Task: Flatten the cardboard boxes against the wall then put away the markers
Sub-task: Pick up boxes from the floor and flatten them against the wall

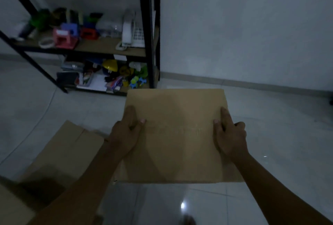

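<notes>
A: Where does it stand, biggest thing first?

B: The wall [243, 26] is ahead on the right, the shelf [100, 48] ahead on the left against it, full of small coloured clutter. I can't pick out markers in that dimness. On the floor [279, 143] at lower left lies more cardboard [59, 152], apparently already flat.

A: And the box?

B: The box [176, 134] is held in mid-frame above the floor, flat face up. The left hand [126, 134] grips its left edge, thumb on top; the right hand [230, 134] grips the right edge the same way.

A: So which step?

B: I judge it's the flattening step, near its end. Next likely calls for carrying it forward and standing it against the wall, both grips kept until it leans steady.
</notes>
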